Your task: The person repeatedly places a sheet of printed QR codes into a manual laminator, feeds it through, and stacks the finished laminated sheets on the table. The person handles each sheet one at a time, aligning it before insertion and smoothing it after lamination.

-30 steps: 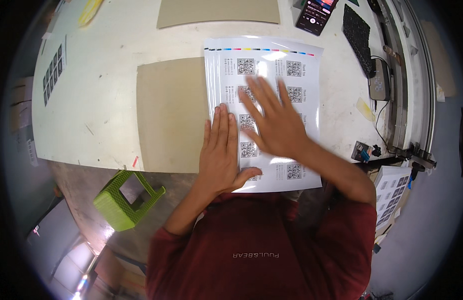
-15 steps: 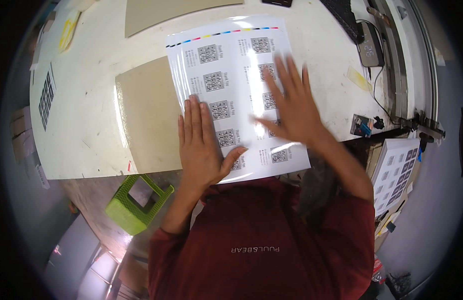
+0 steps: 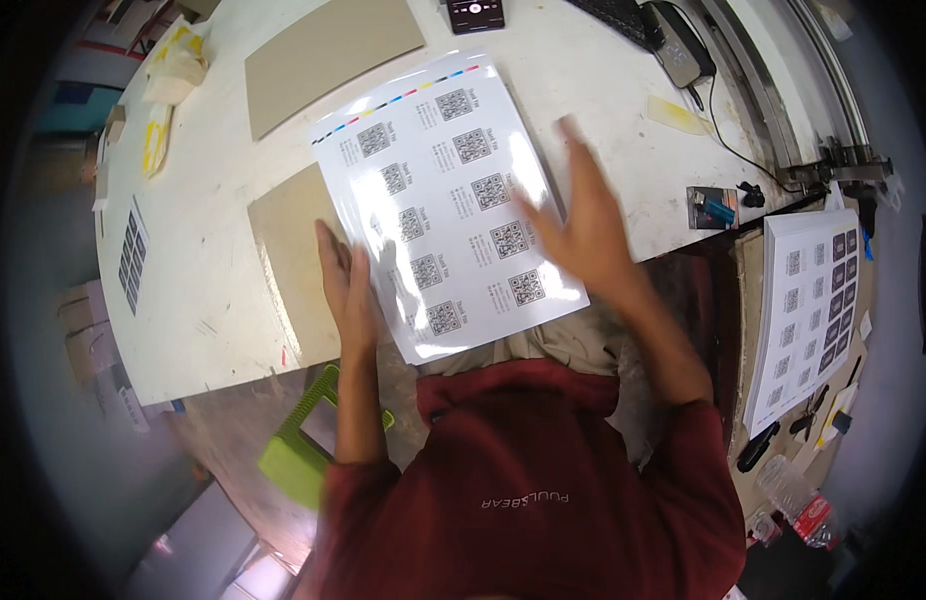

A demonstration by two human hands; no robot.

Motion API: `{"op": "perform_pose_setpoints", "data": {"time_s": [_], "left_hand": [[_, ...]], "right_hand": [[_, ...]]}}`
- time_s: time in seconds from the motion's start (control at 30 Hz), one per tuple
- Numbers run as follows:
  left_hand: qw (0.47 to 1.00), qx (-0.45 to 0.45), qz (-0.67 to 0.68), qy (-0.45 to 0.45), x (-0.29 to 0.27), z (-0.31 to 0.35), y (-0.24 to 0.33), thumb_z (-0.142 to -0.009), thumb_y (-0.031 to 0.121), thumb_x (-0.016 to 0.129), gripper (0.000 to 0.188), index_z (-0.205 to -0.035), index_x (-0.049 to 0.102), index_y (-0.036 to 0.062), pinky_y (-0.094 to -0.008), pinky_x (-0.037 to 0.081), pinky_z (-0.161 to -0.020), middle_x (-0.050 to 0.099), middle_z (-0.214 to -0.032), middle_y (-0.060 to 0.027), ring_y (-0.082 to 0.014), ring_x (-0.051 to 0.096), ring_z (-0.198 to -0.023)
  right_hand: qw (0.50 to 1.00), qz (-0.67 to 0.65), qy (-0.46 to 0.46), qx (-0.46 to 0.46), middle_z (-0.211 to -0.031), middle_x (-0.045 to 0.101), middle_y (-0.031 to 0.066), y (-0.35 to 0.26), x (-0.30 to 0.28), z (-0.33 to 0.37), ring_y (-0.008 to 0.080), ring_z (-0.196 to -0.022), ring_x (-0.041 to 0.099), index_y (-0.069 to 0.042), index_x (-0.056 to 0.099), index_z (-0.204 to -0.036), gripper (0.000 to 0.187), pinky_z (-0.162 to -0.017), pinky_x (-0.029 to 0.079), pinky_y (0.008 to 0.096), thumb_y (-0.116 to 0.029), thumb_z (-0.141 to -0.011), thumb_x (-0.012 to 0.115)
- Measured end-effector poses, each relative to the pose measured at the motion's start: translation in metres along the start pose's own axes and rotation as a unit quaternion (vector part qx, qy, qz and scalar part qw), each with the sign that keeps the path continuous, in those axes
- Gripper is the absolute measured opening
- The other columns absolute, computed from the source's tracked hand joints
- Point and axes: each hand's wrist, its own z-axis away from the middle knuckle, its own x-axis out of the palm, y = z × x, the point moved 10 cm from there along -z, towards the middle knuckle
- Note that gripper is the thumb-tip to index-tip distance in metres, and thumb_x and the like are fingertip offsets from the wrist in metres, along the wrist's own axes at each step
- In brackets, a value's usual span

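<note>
A glossy white printed sheet [image 3: 438, 215] with two columns of QR codes and a colour strip along its far edge lies tilted at the table's near edge. It may be the top of a stack; I cannot tell. My left hand [image 3: 348, 300] stands on edge beside the sheet's left side, fingers stretched out, holding nothing. On the other side, my right hand [image 3: 591, 235] is blurred by motion, its fingers stretched and its thumb apart, near the sheet's right edge. Whether either palm touches the paper edges cannot be made out.
Beige boards lie under the sheet's left side [image 3: 293, 240] and behind it [image 3: 333, 60]. A phone [image 3: 476, 14], a digital clock [image 3: 680, 50] with a cable and a lighter [image 3: 721, 212] are on the table. More printed sheets [image 3: 798, 310] sit at right; a green stool [image 3: 301, 450] stands below left.
Both hands have left the sheet's face and moved out to its sides. The sheet now lies turned counterclockwise in view. The whole view has shifted, showing more of the phone.
</note>
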Motion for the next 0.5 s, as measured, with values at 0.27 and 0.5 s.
{"op": "perform_pose_setpoints", "data": {"time_s": [0.27, 0.5], "left_hand": [[0.994, -0.079, -0.022, -0.065, 0.027, -0.022, 0.017, -0.103, 0.028, 0.056, 0.063, -0.150, 0.033, -0.0067, -0.0374, 0.039, -0.110, 0.051, -0.142, -0.0188, -0.0241, 0.051, -0.130], [0.992, -0.079, 0.083, -0.053, 0.027, -0.031, 0.005, -0.101, 0.021, 0.059, 0.068, -0.153, 0.025, -0.0077, -0.0392, 0.033, -0.115, 0.040, -0.152, -0.0241, -0.0312, 0.041, -0.140]], "right_hand": [[0.983, -0.093, -0.151, 0.042, -0.145, 0.045, 0.0318, 0.009, 0.071, -0.041, 0.0363, -0.137, 0.046, 0.010, 0.024, -0.151, 0.086, -0.111, 0.039, 0.0407, -0.031, -0.092, 0.071], [0.946, -0.246, -0.165, 0.131, -0.153, 0.031, 0.0383, 0.032, 0.040, -0.026, 0.0434, -0.145, 0.033, 0.016, 0.009, -0.152, 0.106, -0.118, 0.030, 0.0437, -0.039, -0.088, 0.073]]}}
